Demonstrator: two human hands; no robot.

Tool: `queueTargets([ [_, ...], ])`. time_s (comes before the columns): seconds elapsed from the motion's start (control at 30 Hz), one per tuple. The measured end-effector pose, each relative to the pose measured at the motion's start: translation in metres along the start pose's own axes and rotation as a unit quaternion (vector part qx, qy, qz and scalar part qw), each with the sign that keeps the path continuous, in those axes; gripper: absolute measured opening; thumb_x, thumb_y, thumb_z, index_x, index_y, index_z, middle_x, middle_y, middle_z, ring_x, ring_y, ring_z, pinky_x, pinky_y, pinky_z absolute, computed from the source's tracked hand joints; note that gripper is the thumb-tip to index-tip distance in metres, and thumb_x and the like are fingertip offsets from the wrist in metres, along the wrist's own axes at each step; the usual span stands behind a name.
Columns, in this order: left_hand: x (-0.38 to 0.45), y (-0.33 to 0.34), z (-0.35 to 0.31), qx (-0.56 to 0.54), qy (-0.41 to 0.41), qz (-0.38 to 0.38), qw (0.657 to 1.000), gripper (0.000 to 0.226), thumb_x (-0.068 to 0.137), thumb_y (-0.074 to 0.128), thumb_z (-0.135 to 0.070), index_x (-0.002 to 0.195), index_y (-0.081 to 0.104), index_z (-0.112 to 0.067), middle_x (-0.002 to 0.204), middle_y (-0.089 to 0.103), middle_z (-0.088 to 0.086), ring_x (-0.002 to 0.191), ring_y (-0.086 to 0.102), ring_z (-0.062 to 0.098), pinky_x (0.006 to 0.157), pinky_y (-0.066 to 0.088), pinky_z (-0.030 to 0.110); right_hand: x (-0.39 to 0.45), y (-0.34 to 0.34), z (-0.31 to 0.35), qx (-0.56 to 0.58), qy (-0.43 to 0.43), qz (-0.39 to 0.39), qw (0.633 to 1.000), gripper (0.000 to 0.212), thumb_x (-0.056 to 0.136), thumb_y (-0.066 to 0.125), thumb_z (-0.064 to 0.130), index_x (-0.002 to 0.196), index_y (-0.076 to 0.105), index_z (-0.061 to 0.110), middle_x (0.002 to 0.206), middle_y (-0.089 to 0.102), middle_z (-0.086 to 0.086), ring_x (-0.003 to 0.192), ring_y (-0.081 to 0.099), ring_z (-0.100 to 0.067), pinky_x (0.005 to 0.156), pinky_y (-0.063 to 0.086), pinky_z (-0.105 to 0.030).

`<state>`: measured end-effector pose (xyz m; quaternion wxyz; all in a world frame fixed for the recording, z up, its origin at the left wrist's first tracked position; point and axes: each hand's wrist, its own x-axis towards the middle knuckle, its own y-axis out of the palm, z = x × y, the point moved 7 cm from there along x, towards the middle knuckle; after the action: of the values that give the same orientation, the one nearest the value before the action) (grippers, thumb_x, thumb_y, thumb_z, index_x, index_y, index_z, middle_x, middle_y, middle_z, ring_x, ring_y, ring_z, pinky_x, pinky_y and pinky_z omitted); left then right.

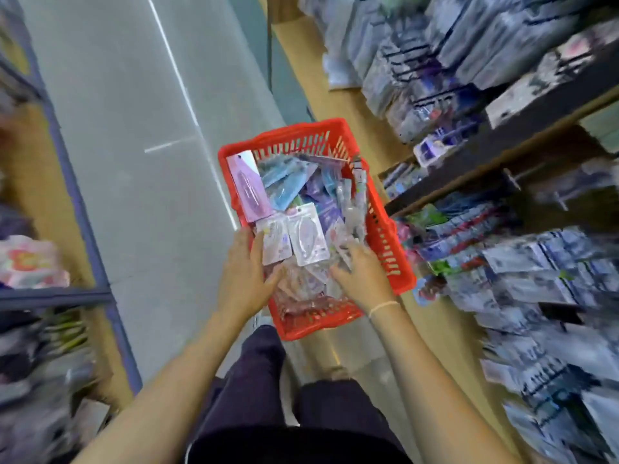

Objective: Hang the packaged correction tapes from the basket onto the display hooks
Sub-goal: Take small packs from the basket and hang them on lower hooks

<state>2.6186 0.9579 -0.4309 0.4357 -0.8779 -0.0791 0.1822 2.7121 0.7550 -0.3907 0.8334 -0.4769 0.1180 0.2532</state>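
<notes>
Early stage: red slatted plastic basket [385, 236] on the floor, full of clear-plastic packaged correction tapes [306, 237]. Left hand [246, 266] and right hand [363, 272] both in the pile, fingers spread loosely; grip unclear. Display hooks [536, 283] right, nearly everything left to hang.

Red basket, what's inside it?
The red basket holds a heap of small packets, purple, blue and clear. Both hands, left hand and right hand, reach in. The packets and hands cover its bottom.
</notes>
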Motion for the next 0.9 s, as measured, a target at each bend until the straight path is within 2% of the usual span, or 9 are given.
queueTargets([
  [0.1, 0.014, 0.015, 0.021, 0.003, -0.025, 0.009, 1.000, 0.090, 0.093, 0.050, -0.058, 0.162, 0.022, -0.007, 0.168, 0.021, 0.020, 0.152, 0.025, 0.042, 0.119, 0.027, 0.056, 0.037, 0.025, -0.001, 0.017, 0.033, 0.008, 0.999, 0.045, 0.091, 0.073, 0.026, 0.123, 0.060, -0.004, 0.116, 0.063, -0.024, 0.112, 0.058, -0.038, 0.097, 0.043, -0.043],
  [0.23, 0.016, 0.031, 0.040, -0.011, -0.036, 0.030, 0.999, 0.092, 0.093, 0.038, -0.064, 0.163, 0.019, -0.009, 0.171, 0.012, 0.013, 0.155, 0.021, 0.035, 0.123, 0.021, 0.051, 0.067, 0.057, 0.007, 0.006, 0.038, 0.010, 0.999, 0.053, 0.092, 0.071, 0.022, 0.133, 0.052, -0.005, 0.131, 0.049, -0.027, 0.125, 0.044, -0.039, 0.101, 0.031, -0.036],
  [0.3, 0.014, 0.032, 0.048, -0.015, -0.049, 0.035, 0.998, 0.090, 0.093, 0.035, -0.064, 0.164, 0.017, -0.014, 0.173, 0.009, 0.005, 0.157, 0.019, 0.031, 0.123, 0.019, 0.049, 0.080, 0.064, 0.010, -0.028, 0.048, -0.002, 0.998, 0.059, 0.092, 0.071, 0.030, 0.137, 0.049, -0.002, 0.135, 0.043, -0.025, 0.127, 0.040, -0.040, 0.105, 0.032, -0.041],
  [0.4, 0.009, 0.031, 0.059, 0.002, -0.068, 0.047, 0.997, 0.085, 0.094, 0.028, -0.067, 0.165, 0.015, -0.023, 0.172, 0.015, 0.000, 0.158, 0.012, 0.028, 0.124, 0.016, 0.050, 0.095, 0.070, 0.008, -0.006, 0.083, -0.005, 0.997, 0.061, 0.087, 0.076, 0.037, 0.128, 0.053, -0.002, 0.132, 0.042, -0.022, 0.121, 0.046, -0.038, 0.099, 0.041, -0.041],
  [0.5, 0.007, 0.031, 0.064, 0.005, -0.079, 0.053, 0.995, 0.078, 0.096, 0.030, -0.066, 0.164, 0.016, -0.030, 0.170, 0.022, -0.001, 0.159, 0.011, 0.027, 0.123, 0.017, 0.052, 0.103, 0.061, 0.009, 0.051, 0.111, 0.007, 0.993, 0.047, 0.086, 0.078, 0.035, 0.108, 0.061, -0.003, 0.116, 0.057, -0.018, 0.106, 0.057, -0.032, 0.085, 0.045, -0.037],
  [0.57, 0.009, 0.030, 0.064, -0.002, -0.090, 0.050, 0.995, 0.076, 0.097, 0.030, -0.065, 0.164, 0.018, -0.031, 0.171, 0.020, -0.002, 0.159, 0.011, 0.026, 0.123, 0.017, 0.050, 0.097, 0.047, 0.012, 0.099, 0.115, 0.010, 0.988, 0.034, 0.087, 0.077, 0.031, 0.099, 0.062, 0.003, 0.095, 0.065, -0.008, 0.085, 0.061, -0.024, 0.071, 0.045, -0.033],
  [0.63, 0.010, 0.031, 0.063, -0.017, -0.102, 0.049, 0.993, 0.077, 0.096, 0.027, -0.066, 0.164, 0.018, -0.031, 0.171, 0.017, -0.003, 0.159, 0.009, 0.025, 0.123, 0.017, 0.050, 0.085, 0.031, 0.014, 0.155, 0.117, 0.002, 0.981, 0.022, 0.087, 0.077, 0.025, 0.097, 0.063, 0.012, 0.087, 0.065, 0.004, 0.076, 0.061, -0.013, 0.065, 0.047, -0.024],
  [0.73, 0.008, 0.032, 0.062, -0.035, -0.113, 0.050, 0.992, 0.078, 0.094, 0.023, -0.069, 0.164, 0.017, -0.033, 0.171, 0.016, -0.004, 0.159, 0.008, 0.023, 0.123, 0.018, 0.051, 0.073, 0.032, 0.024, 0.260, 0.111, 0.028, 0.959, 0.017, 0.088, 0.077, 0.023, 0.097, 0.067, 0.013, 0.091, 0.071, 0.004, 0.079, 0.065, -0.009, 0.065, 0.050, -0.013],
  [0.9, 0.007, 0.027, 0.061, -0.038, -0.129, 0.054, 0.989, 0.079, 0.092, 0.014, -0.072, 0.163, 0.015, -0.037, 0.171, 0.016, -0.005, 0.159, 0.004, 0.020, 0.124, 0.014, 0.046, 0.083, 0.086, 0.043, 0.269, 0.120, 0.090, 0.951, 0.020, 0.088, 0.077, 0.026, 0.099, 0.069, 0.011, 0.096, 0.072, 0.000, 0.085, 0.066, -0.013, 0.078, 0.052, -0.027],
])
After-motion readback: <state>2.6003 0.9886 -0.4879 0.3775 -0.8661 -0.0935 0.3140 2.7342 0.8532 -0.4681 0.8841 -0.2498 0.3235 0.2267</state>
